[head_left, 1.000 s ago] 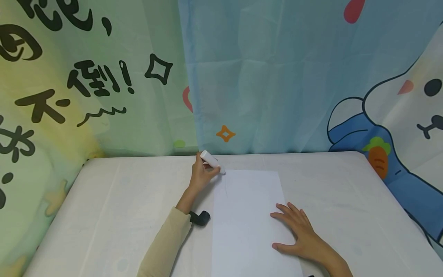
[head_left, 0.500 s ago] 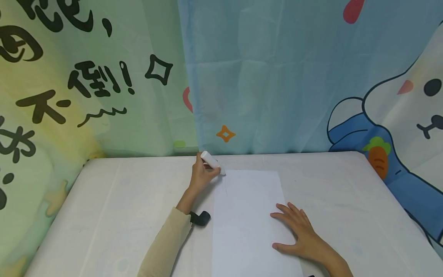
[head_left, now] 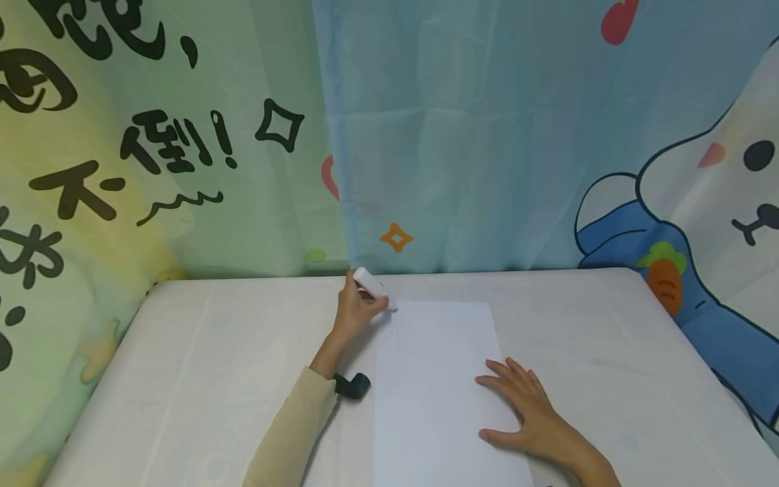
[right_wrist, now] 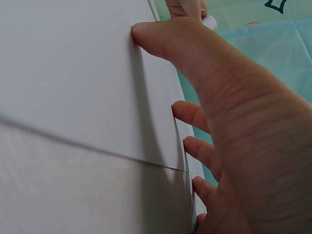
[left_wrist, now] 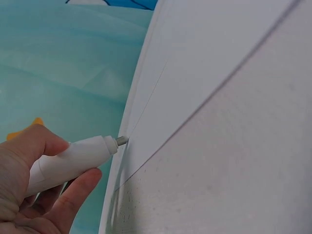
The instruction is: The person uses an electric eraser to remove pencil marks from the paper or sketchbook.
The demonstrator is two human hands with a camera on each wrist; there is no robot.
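My left hand grips a thick white electric eraser between thumb and fingers. Its narrow grey tip touches the sheet of white paper near the far left corner. A thin pencil line runs across the paper from that tip. My right hand rests spread at the paper's right edge, holding nothing. In the right wrist view its thumb presses on the sheet, while the other fingers lie along the edge and on the table.
The paper lies on a white-covered table. Dark specks dot the cover beside the paper's corner. A printed cloth backdrop hangs just behind the table's far edge. A black wrist strap mount sits on my left wrist.
The head view has tilted up very slightly. Both hands, the electric eraser and the paper stay practically in place.
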